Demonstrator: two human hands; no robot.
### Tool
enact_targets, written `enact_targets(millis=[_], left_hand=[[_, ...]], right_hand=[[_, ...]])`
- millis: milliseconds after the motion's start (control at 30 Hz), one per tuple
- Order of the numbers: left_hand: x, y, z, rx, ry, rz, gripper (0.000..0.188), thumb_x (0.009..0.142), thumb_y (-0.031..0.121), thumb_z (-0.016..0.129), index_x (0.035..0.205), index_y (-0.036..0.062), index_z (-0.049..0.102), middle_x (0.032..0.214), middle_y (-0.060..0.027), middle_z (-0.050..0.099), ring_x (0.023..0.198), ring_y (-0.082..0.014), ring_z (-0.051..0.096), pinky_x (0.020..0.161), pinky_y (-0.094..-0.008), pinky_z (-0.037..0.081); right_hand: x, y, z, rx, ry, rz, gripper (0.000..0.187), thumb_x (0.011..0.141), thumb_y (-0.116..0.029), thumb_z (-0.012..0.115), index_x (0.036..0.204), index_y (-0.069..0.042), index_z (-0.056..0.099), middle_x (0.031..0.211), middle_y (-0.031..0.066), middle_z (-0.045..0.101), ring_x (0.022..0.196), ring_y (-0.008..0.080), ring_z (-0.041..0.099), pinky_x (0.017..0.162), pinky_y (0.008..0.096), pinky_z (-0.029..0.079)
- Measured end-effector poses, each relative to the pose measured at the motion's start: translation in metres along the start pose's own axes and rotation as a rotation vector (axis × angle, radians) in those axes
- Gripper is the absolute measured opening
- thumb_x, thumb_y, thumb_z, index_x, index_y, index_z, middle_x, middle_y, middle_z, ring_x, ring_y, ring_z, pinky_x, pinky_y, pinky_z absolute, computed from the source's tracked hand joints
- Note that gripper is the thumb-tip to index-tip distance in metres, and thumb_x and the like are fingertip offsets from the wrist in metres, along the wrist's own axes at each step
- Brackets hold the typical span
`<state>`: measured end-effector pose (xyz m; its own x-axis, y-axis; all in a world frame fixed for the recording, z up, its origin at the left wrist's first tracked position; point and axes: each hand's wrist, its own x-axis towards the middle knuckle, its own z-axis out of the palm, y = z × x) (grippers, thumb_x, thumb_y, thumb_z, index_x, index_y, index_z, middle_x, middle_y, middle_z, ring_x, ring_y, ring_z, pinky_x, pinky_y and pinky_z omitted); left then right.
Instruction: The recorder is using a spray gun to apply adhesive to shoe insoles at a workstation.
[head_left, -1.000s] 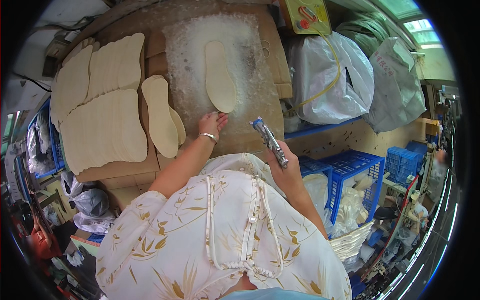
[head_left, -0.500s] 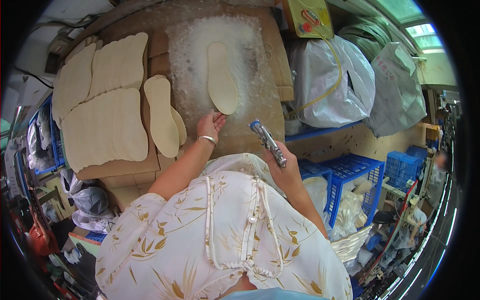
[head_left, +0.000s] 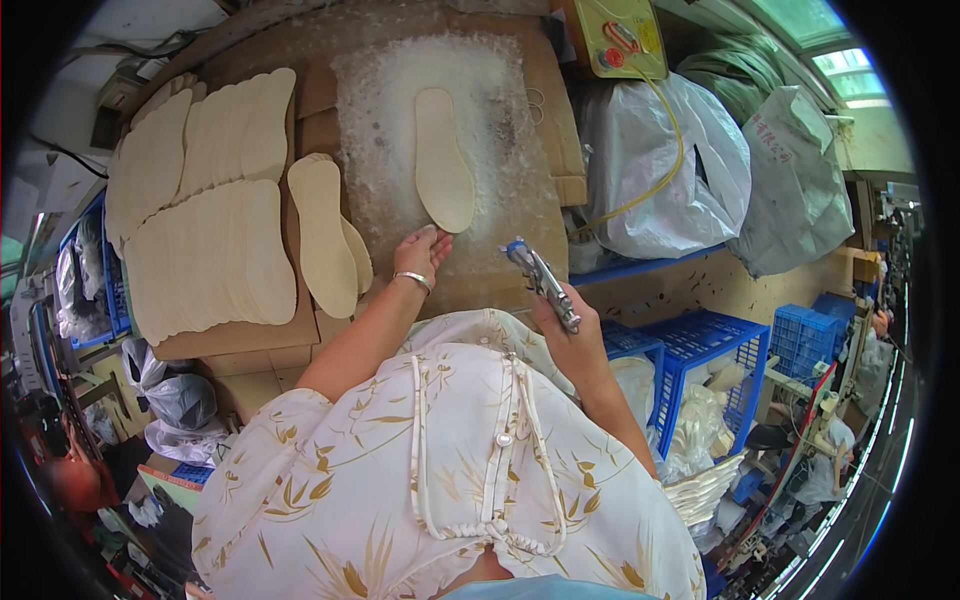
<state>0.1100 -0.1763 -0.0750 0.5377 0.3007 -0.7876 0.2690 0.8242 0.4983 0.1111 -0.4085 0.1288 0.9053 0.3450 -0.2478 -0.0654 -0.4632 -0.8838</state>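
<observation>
A cream insole [head_left: 444, 165] lies on a white-crusted patch [head_left: 365, 180] of the cardboard-covered table, its heel end toward me. My left hand [head_left: 422, 252], with a silver bracelet at the wrist, pinches that near end between thumb and fingers. In my right hand [head_left: 575, 330] is a metal spray gun [head_left: 541, 283] with a blue nozzle cap, its tip aimed forward over the table, apart from the insole. To the left of the patch, a few loose insoles [head_left: 324, 235] overlap one another.
Rows of fanned-out insoles [head_left: 215, 260] cover the table's left side. At the back right stands a yellow container [head_left: 620, 40] with a yellow hose [head_left: 680, 150]. Large white plastic bags [head_left: 650, 180] sit right of the table, and blue crates [head_left: 700, 370] stand below them.
The insole and my left hand have shifted very slightly toward me. My right hand with the spray gun has moved a little to the right.
</observation>
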Motion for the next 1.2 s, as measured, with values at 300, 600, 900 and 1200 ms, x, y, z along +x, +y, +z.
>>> enact_targets(millis=[300,600,900,1200], left_hand=[[-0.049,0.014,-0.008,0.172,-0.202,-0.173,0.024,0.096,0.018,0.053,0.112,0.0001,0.058,0.110,-0.0106,0.064,0.103,-0.0221,0.061,0.088,-0.0349,0.052],[-0.094,0.025,0.066,0.246,-0.562,-0.235,0.025,0.096,0.016,0.054,0.116,0.0020,0.060,0.113,-0.0086,0.064,0.106,-0.0188,0.060,0.091,-0.0333,0.050],[-0.099,0.006,0.087,0.252,-0.511,-0.235,0.028,0.097,0.016,0.048,0.116,-0.0011,0.059,0.114,-0.0110,0.063,0.106,-0.0202,0.060,0.094,-0.0348,0.049],[-0.106,0.008,0.087,0.221,-0.497,-0.265,0.029,0.097,0.014,0.045,0.118,-0.0012,0.058,0.116,-0.0109,0.062,0.107,-0.0211,0.059,0.094,-0.0354,0.047]], right_hand=[[0.002,0.014,-0.019,0.065,0.052,0.059,0.025,0.091,-0.017,0.064,0.110,0.000,0.059,0.075,0.0071,0.062,0.068,0.0098,0.053,0.064,0.0267,0.046],[0.043,0.036,0.009,0.116,0.136,-0.037,0.059,0.077,-0.005,0.074,0.129,-0.004,0.047,0.102,0.0086,0.063,0.068,0.0086,0.053,0.058,0.0247,0.046],[0.046,0.041,0.005,0.178,0.213,-0.153,0.086,0.079,0.005,0.067,0.149,-0.009,0.021,0.134,0.0144,0.046,0.071,0.0098,0.053,0.059,0.0226,0.048],[0.047,0.081,0.020,0.262,0.317,-0.429,0.085,0.084,0.011,0.057,0.150,-0.017,0.010,0.137,0.0121,0.037,0.090,0.0138,0.056,0.074,0.0257,0.049]])
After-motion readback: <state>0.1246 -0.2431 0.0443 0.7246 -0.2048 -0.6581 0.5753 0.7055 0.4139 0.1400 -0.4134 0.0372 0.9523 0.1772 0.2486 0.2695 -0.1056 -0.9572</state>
